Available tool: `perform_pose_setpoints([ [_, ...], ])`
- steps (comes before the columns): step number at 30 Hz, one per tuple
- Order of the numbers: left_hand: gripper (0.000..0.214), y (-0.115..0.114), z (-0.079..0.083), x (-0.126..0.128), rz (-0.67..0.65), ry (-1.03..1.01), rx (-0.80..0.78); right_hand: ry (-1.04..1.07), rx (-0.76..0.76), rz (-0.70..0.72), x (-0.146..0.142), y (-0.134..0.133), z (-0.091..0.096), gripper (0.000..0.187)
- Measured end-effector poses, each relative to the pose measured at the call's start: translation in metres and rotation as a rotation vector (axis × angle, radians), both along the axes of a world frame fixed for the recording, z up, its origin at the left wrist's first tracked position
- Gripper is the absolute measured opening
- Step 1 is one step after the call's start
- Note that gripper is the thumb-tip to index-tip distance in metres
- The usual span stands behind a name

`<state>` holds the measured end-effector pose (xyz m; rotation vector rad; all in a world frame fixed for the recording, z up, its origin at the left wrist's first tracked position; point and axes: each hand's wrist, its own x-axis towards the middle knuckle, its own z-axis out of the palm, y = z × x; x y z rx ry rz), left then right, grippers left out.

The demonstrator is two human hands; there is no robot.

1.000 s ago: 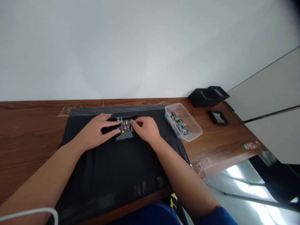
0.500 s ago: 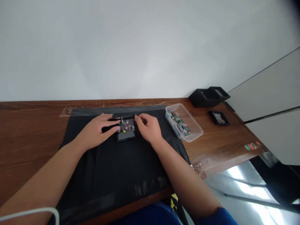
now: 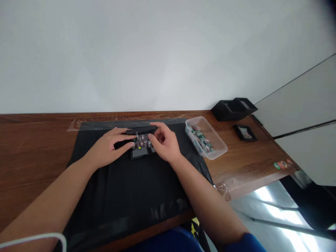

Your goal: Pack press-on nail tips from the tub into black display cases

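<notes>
A small black box (image 3: 138, 152) with its lid (image 3: 140, 130) raised at the back lies on a black mat. Several small clear-wrapped pieces (image 3: 142, 142) sit inside it, one with a yellow-green spot. My left hand (image 3: 109, 145) grips the box's left side; its thumb and index finger reach over the edge by the pieces. At the right side, my right hand (image 3: 165, 143) has its thumb over the wrapped pieces. Its index finger stretches past the lid's right end, apart from the thumb, and the other fingers curl. Fingertip contact there is too small to make out.
The black mat (image 3: 136, 189) covers part of the wooden table (image 3: 31, 150). To the right stands a clear plastic tub (image 3: 219, 145) of wrapped pieces. Beyond it are a black two-part holder (image 3: 227, 112), a small black tray (image 3: 249, 137) and some stickers (image 3: 282, 164).
My right thumb has shifted slightly left over the wrapped pieces, and the index finger has lifted and straightened beside the lid. My left hand has hardly moved.
</notes>
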<state>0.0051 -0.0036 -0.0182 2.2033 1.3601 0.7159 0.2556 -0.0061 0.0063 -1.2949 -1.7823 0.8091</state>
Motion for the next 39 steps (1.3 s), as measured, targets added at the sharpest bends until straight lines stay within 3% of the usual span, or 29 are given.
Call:
perform_pose_setpoints([
  [4,0.030,-0.002,0.010,0.003,-0.025,-0.039,0.110,0.037,-0.017,0.040,0.003,-0.003,0.002,0.035],
  [9,0.024,-0.006,0.026,0.006,0.041,-0.165,0.181,0.054,0.029,0.094,0.005,-0.004,0.006,0.034],
  [13,0.021,-0.004,0.019,-0.003,0.033,-0.156,0.104,0.027,0.003,0.044,0.002,-0.003,0.008,0.035],
  [17,0.034,0.002,0.003,-0.012,0.040,-0.137,-0.029,-0.002,-0.038,0.041,0.001,-0.003,0.008,0.033],
  [21,0.046,0.005,-0.005,-0.012,0.054,-0.092,-0.062,-0.003,-0.036,0.038,0.001,-0.004,0.008,0.033],
  [30,0.051,0.005,-0.006,-0.008,0.028,-0.022,-0.016,0.033,-0.009,0.042,0.000,-0.004,0.007,0.033],
  [35,0.058,0.001,0.002,-0.005,0.055,-0.071,-0.073,0.034,-0.017,0.052,0.000,-0.004,0.006,0.034],
  [39,0.049,-0.002,0.008,-0.006,0.036,-0.186,-0.131,0.009,-0.043,0.095,0.003,-0.004,0.007,0.031],
])
